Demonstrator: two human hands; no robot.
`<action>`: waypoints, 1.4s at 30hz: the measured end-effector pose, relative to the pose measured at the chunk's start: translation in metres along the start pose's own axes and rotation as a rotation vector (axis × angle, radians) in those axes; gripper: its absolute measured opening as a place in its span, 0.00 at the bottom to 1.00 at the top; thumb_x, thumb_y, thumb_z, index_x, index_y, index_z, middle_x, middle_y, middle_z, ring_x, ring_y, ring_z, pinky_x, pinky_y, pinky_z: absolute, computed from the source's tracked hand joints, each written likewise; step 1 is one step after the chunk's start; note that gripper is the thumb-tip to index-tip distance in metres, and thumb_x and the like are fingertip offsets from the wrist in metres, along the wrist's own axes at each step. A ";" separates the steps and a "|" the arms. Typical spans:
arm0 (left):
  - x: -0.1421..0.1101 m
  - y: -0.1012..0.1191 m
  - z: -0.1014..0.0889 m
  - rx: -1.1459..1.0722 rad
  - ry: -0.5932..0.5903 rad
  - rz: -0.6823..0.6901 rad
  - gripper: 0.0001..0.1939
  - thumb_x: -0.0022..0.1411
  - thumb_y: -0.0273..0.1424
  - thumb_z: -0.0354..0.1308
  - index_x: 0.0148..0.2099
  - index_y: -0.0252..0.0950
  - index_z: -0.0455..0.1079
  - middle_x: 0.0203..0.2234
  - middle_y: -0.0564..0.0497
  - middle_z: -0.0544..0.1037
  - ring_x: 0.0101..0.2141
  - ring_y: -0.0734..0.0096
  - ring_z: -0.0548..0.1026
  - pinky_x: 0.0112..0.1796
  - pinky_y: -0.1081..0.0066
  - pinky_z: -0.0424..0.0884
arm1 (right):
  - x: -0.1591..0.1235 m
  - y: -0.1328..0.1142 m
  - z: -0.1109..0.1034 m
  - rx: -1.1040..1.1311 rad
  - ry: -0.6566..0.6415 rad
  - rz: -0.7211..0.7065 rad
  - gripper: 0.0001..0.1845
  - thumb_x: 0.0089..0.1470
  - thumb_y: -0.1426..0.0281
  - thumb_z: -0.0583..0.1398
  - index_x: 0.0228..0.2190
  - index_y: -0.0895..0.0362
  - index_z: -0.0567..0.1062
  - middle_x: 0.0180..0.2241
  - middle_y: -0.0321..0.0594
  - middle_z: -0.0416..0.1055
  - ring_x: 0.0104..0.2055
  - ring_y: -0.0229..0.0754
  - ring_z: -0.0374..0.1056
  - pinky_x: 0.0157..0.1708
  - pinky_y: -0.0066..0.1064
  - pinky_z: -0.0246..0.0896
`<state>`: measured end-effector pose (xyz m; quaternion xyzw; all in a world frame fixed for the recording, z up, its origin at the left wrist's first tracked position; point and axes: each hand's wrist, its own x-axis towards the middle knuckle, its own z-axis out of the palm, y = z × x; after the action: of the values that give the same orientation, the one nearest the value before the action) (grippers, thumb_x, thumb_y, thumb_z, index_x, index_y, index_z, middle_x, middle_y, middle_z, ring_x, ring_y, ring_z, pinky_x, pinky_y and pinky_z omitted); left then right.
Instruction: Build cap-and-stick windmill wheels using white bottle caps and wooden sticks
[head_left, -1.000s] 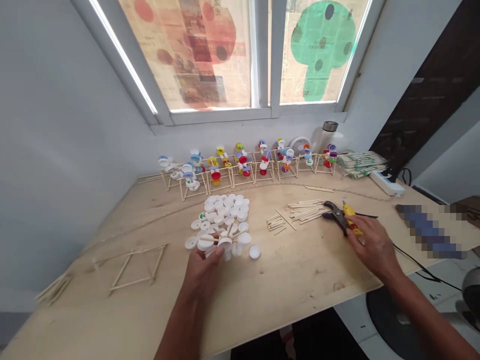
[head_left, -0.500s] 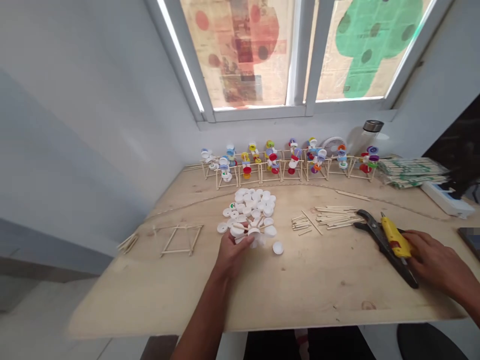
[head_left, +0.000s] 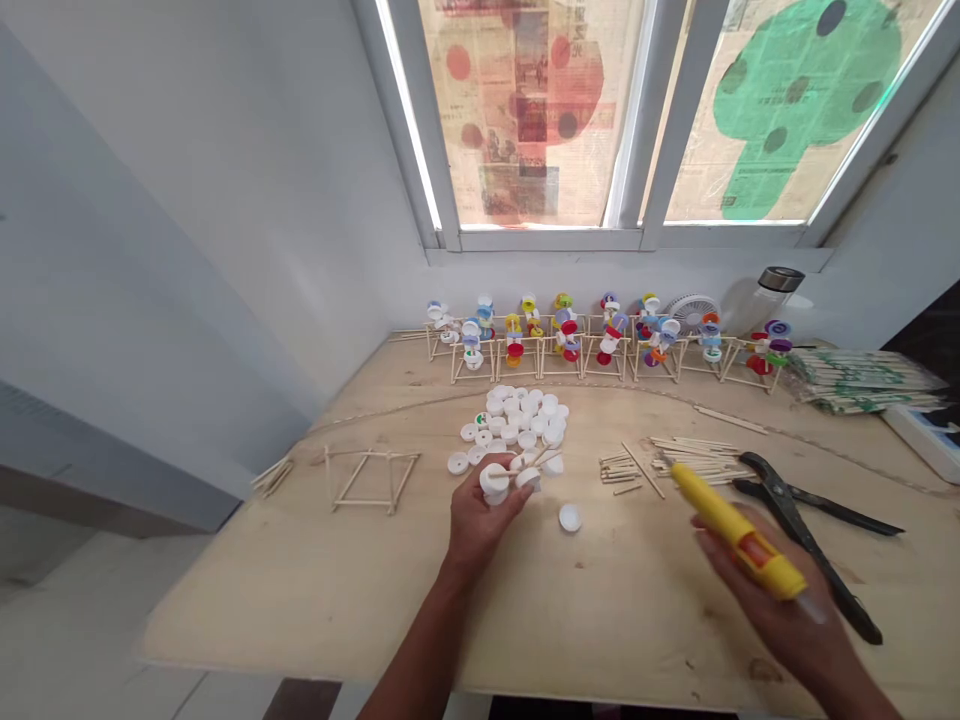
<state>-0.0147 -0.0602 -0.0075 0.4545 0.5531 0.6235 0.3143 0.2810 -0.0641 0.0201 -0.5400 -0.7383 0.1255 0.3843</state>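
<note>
My left hand (head_left: 484, 515) is closed around a small wheel of white bottle caps and sticks (head_left: 529, 478), held above the table's middle. Beyond it lies a pile of white bottle caps (head_left: 521, 412). One loose white cap (head_left: 570, 517) rests just right of this hand. Over the right part of the table, my right hand (head_left: 772, 585) grips a yellow glue gun (head_left: 739, 535), its nozzle pointing toward the far left. Motion blurs this hand somewhat. Black-handled pliers (head_left: 806, 540) lie open on the wood beside it.
Cut sticks (head_left: 694, 460) lie right of centre. A stick frame (head_left: 375, 482) stands at left, near a small stick bundle (head_left: 272, 478). Colourful cap wheels on stick stands (head_left: 566, 350) line the back, with a small fan (head_left: 694, 312), a bottle (head_left: 772, 300) and packaged sticks (head_left: 862, 378).
My right hand has lifted the glue gun off the pliers and brought it left. My left hand still holds the cap wheel, now turned somewhat. The view has shifted a little.
</note>
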 end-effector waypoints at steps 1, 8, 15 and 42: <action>0.000 0.001 0.000 0.035 0.002 0.047 0.17 0.47 0.35 0.66 0.40 0.35 0.72 0.34 0.48 0.77 0.35 0.63 0.75 0.37 0.67 0.71 | 0.003 -0.013 0.011 0.055 -0.097 -0.022 0.07 0.52 0.62 0.59 0.31 0.52 0.70 0.26 0.37 0.72 0.27 0.43 0.71 0.24 0.28 0.65; 0.000 0.002 -0.004 0.190 0.036 0.296 0.14 0.51 0.33 0.63 0.42 0.37 0.71 0.36 0.47 0.77 0.39 0.63 0.75 0.41 0.63 0.72 | 0.016 -0.064 0.059 0.212 -0.197 -0.099 0.10 0.55 0.63 0.57 0.26 0.54 0.67 0.23 0.33 0.67 0.23 0.37 0.65 0.23 0.26 0.59; -0.002 0.002 -0.003 0.281 0.043 0.499 0.14 0.53 0.27 0.61 0.44 0.37 0.69 0.38 0.46 0.76 0.41 0.63 0.75 0.42 0.61 0.73 | 0.013 -0.068 0.067 0.195 -0.147 -0.031 0.15 0.54 0.63 0.58 0.21 0.54 0.62 0.18 0.30 0.60 0.19 0.34 0.59 0.19 0.25 0.55; -0.003 0.008 0.001 0.349 -0.012 0.678 0.15 0.54 0.22 0.59 0.45 0.38 0.67 0.40 0.45 0.75 0.42 0.62 0.74 0.42 0.59 0.73 | 0.017 -0.060 0.069 0.137 -0.145 -0.037 0.16 0.54 0.62 0.59 0.19 0.54 0.62 0.17 0.29 0.59 0.17 0.33 0.59 0.19 0.25 0.54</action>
<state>-0.0119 -0.0637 0.0001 0.6620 0.4673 0.5859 0.0111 0.1882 -0.0560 0.0173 -0.4882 -0.7637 0.2072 0.3681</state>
